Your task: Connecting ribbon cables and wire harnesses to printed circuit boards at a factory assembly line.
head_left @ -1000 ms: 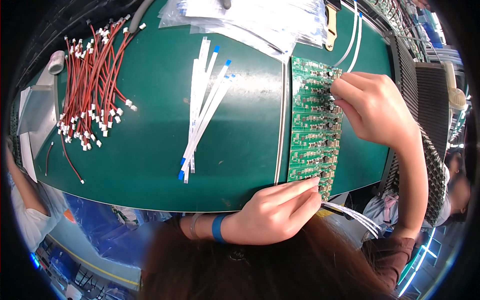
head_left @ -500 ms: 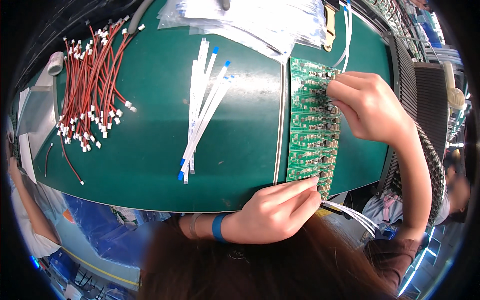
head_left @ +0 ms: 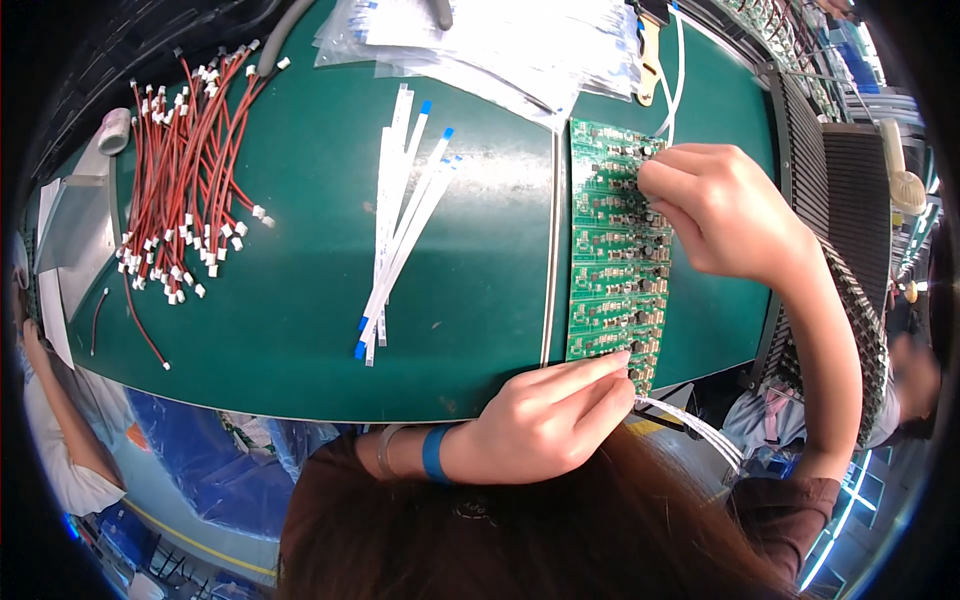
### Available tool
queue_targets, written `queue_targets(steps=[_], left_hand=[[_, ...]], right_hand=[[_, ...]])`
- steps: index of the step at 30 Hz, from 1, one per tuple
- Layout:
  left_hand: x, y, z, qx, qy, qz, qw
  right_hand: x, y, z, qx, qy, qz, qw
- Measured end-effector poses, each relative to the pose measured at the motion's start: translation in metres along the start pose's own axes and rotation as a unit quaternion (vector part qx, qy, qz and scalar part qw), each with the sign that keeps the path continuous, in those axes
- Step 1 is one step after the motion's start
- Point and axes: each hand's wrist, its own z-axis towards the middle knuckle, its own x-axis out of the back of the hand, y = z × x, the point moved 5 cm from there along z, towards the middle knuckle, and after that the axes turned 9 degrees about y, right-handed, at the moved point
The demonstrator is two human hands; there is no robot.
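Note:
A long green circuit board panel (head_left: 600,235), made of several like strips with small parts along its right side, lies at the right of the table. My left hand (head_left: 540,420) holds its near end, thumb and fingers closed at the corner. Over the panel's upper right edge, my right hand (head_left: 725,210) is closed in a pinch. Its fingertips touch the row of parts, and whatever they pinch is hidden. White flat cables (head_left: 695,428) stick out beside the left fingertips. Further white cables (head_left: 677,85) run behind the panel's far end.
On the green table (head_left: 270,340) lie white ribbon cables with blue ends (head_left: 410,225) and a heap of red-black wires with white connectors (head_left: 190,170). Plastic bags (head_left: 500,50) cover the far side. A black ribbed rack (head_left: 855,190) stands at the right; another person's arm (head_left: 65,410) shows far left.
The view has shifted slightly. White cables behind the panel's far end have changed their bend a little. Both hands keep their places on the panel.

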Motion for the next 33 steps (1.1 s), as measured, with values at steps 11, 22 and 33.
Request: queue_targets(steps=[11, 22, 33], left_hand=[[0.004, -0.004, 0.005, 0.123, 0.008, -0.05, 0.991], [0.019, -0.013, 0.006, 0.288, 0.051, -0.198, 0.936], [0.014, -0.015, 0.002, 0.273, 0.056, -0.128, 0.952]], right_hand=[[0.013, 0.008, -0.018, -0.075, 0.035, -0.002, 0.997], [-0.005, -0.052, -0.08, -0.245, 0.323, 0.344, 0.847], [-0.031, -0.07, -0.076, -0.23, 0.362, 0.407, 0.807]])
